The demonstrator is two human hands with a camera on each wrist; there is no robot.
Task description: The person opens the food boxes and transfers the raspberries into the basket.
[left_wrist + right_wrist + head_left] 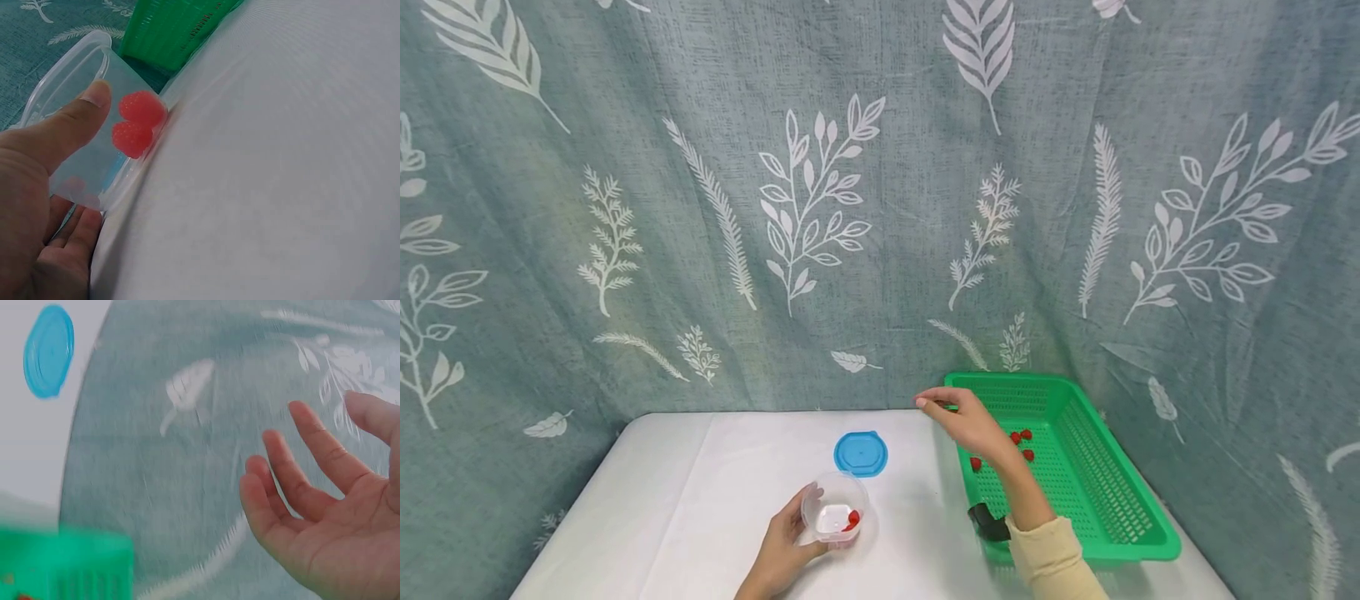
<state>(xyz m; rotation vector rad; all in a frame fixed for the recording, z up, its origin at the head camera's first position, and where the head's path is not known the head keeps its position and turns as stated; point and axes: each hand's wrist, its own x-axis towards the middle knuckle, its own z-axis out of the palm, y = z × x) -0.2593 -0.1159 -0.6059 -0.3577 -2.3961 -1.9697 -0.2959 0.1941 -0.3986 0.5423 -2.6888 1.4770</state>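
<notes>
On the white table my left hand [786, 546] grips a clear plastic cup [834, 508], thumb along one side and fingers around the other. Two raspberries [139, 122] show through its wall near the bottom in the left wrist view. My right hand [966, 423] is in the air over the near-left rim of a green basket [1120, 467], its fingers relaxed and spread with nothing in them, as the right wrist view shows. Several raspberries [1027, 455] lie on the basket's floor, partly hidden by the right forearm.
A blue lid [861, 454] lies flat on the table [685, 500] just behind the cup. A black wrist strap piece [988, 523] sits on the right forearm, over the basket's edge. Behind the table hangs a grey-green leaf-print curtain [895, 250].
</notes>
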